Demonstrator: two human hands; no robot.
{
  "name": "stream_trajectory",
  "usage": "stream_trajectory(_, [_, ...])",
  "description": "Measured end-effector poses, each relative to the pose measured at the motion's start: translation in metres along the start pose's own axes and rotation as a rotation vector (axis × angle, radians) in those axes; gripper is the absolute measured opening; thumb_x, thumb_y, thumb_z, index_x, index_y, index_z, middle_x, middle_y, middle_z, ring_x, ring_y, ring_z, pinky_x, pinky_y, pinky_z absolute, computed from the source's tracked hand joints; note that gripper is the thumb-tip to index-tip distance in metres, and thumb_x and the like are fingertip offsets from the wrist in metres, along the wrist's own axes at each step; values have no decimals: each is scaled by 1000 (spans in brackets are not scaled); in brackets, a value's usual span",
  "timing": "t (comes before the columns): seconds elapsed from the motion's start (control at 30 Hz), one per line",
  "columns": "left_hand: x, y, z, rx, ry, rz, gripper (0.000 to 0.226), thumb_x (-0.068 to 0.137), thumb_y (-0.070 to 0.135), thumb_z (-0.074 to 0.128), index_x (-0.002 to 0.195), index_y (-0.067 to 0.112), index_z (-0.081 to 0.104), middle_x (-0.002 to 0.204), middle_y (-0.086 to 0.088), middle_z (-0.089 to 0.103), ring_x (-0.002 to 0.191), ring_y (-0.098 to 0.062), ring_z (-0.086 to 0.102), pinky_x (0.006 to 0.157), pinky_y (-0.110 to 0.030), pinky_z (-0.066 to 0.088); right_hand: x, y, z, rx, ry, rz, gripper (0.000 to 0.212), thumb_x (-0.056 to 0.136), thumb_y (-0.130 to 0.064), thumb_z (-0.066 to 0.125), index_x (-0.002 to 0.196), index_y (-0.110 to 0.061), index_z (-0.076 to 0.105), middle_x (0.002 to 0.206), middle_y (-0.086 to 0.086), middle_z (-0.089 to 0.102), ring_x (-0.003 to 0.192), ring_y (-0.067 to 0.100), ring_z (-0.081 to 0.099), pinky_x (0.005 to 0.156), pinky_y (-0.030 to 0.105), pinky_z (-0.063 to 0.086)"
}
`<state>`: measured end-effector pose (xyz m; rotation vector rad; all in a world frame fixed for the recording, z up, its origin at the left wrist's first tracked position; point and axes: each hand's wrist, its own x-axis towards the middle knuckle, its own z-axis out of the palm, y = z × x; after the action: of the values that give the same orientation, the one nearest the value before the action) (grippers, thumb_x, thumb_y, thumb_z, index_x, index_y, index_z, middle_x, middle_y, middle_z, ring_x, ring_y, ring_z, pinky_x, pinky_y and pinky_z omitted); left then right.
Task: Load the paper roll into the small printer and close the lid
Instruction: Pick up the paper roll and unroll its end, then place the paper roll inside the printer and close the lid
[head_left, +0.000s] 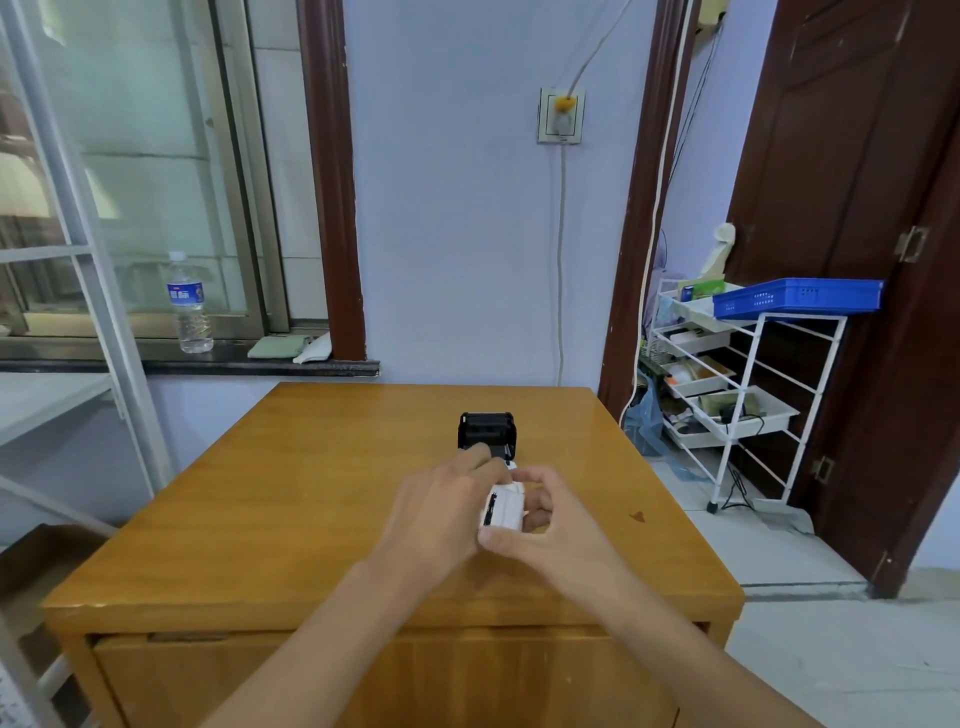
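Note:
The small printer's white body (503, 512), with a black slot along its left side, lies on the wooden table (291, 499) between my hands. A black open part (487, 430) stands upright just behind it; it looks like the raised lid, though my fingers hide the join. My left hand (441, 514) grips the printer's left side, its fingers reaching up to the foot of the black part. My right hand (556, 525) cups the right side, thumb on the near edge. I cannot make out the paper roll; it may be hidden under my hands.
The table's far edge sits near a blue wall with a socket and cable (561, 117). A water bottle (189, 304) stands on the window sill at left. At right is a white wire rack (743, 395) with trays and a blue basket (797, 296), beside a brown door.

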<state>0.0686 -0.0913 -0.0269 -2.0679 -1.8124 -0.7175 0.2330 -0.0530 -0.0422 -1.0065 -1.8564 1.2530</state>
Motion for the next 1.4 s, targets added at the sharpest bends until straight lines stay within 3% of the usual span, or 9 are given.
stream_trajectory(0.13, [3, -2, 6, -40, 83, -14, 38, 69, 49, 48, 95, 26, 63, 91, 11, 52, 75, -11, 44, 44, -26, 19, 0, 1, 8, 74, 2, -41, 92, 71, -33, 97, 143, -45, 41, 126, -12, 65, 94, -16, 64, 73, 6, 50])
stream_trajectory(0.37, [10, -4, 24, -211, 213, -135, 44, 59, 38, 86, 96, 32, 62, 90, 15, 47, 72, -7, 48, 44, -31, 45, 15, 4, 13, 334, 266, -29, 49, 91, -17, 78, 128, -42, 58, 95, -22, 80, 93, 5, 72, 83, 27, 52])
stream_trajectory(0.53, [13, 0, 31, -113, 301, -93, 41, 60, 29, 90, 94, 23, 67, 88, 8, 50, 74, -11, 48, 42, -23, 31, 22, 0, 27, 507, 362, 25, 30, 86, -23, 85, 113, -30, 72, 96, -10, 81, 95, 6, 76, 79, 24, 52])
stream_trajectory(0.63, [12, -5, 36, -83, 326, -76, 38, 61, 25, 88, 93, 22, 68, 89, 7, 51, 77, -11, 48, 45, -21, 26, 26, 2, 28, 455, 327, 17, 19, 87, -22, 85, 102, -31, 76, 91, -19, 78, 83, -20, 67, 74, 15, 48])
stream_trajectory(0.73, [12, -12, 39, -57, 328, -75, 43, 57, 23, 90, 93, 22, 68, 88, 6, 50, 76, -12, 48, 45, -22, 27, 33, 2, 24, 325, 295, -9, 14, 87, -24, 84, 97, -32, 82, 91, -14, 82, 88, -5, 73, 80, 21, 54])
stream_trajectory(0.9, [21, -17, 47, -54, 380, -89, 47, 61, 30, 92, 100, 21, 68, 91, 4, 56, 79, -16, 54, 50, -23, 32, 50, -3, 19, 131, 307, -90, 24, 85, -32, 84, 108, -35, 81, 98, -22, 80, 98, -6, 72, 86, 23, 56])
stream_trajectory(1.07, [21, -27, 45, -237, 228, -178, 55, 86, 59, 63, 135, 35, 53, 121, 18, 51, 103, -4, 55, 71, -23, 50, 77, -7, -16, 74, 313, -82, 13, 90, -28, 81, 101, -34, 80, 89, -15, 81, 86, -1, 74, 72, 17, 55])
stream_trajectory(1.23, [17, -53, 60, -464, -25, -666, 38, 101, 59, 39, 130, 38, 54, 80, 10, 62, 71, -11, 62, 68, -34, 52, 108, -3, -35, -160, 137, -125, 24, 93, -16, 78, 117, -20, 79, 100, -21, 73, 82, -24, 64, 72, -1, 44])
stream_trajectory(1.4, [41, -58, 70, -346, -325, -742, 55, 86, 80, 43, 113, 34, 60, 102, 13, 73, 89, -14, 68, 70, -32, 49, 131, 8, -28, -400, 32, -192, 30, 94, -14, 77, 124, -15, 78, 120, -6, 77, 102, -5, 67, 84, 0, 45])
